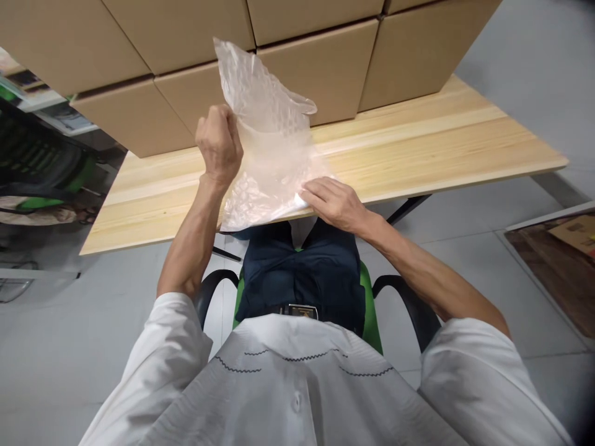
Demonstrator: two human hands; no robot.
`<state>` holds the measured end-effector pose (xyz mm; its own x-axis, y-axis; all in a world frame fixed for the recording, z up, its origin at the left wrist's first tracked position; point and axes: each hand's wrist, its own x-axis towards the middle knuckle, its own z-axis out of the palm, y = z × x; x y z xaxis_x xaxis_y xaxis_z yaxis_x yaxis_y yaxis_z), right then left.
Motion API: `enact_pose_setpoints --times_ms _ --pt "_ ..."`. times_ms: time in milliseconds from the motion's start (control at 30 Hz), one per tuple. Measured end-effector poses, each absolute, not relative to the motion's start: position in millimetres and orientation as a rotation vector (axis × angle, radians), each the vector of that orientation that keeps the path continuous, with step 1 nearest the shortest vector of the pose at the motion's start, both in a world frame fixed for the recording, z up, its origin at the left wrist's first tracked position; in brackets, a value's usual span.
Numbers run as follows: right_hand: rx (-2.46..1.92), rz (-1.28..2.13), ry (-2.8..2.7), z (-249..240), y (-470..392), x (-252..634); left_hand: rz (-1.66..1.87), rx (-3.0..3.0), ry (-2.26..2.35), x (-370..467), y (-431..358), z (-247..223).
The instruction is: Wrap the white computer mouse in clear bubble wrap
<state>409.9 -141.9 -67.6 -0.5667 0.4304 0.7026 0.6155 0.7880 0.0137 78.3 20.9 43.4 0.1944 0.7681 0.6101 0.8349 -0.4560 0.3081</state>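
Left hand [219,144] fists the bubble wrap sheet [267,133], long axis upright; right hand [332,201], grip flat, presses its bottom edge onto the bench [418,148].

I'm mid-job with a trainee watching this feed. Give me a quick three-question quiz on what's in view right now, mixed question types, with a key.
1. True or false: the left hand grips the bubble wrap sheet and lifts its edge above the wooden table.
2. Multiple choice: the right hand is A) under the table, B) pressing the sheet's lower corner at the table's near edge, C) on a cardboard box.
3. Fill in: behind the sheet stands a row of ____ boxes.

Key: 1 true; 2 B; 3 cardboard.
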Motion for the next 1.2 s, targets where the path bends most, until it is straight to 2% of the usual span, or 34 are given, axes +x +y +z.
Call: enact_pose_setpoints --times_ms 100,200,400,567,667,867,1200 --pt "-0.882 -0.286 -2.309 -59 -126 398 -0.968 -2.289 -1.726 62 46 39" --pt "-0.945 -0.179 -2.331 -59 -129 398 -1.041 -2.290 -1.787 45 49 23" --pt "-1.000 0.075 -2.282 -57 -147 413 -1.157 -2.550 -1.564 38 -24 14" --pt "-1.104 0.150 -2.138 -46 -132 405 -0.797 -2.915 -1.372 64 -114 14" --pt "-1.089 0.179 -2.172 -45 -121 397 -0.556 -2.997 -1.352 77 -140 3" --pt "-1.041 0.282 -2.175 -49 -117 397 -0.538 -2.998 -1.355 91 -135 -5" --pt "-1.042 0.371 -2.200 -40 -115 403 -0.366 -2.996 -1.419 101 -109 13"
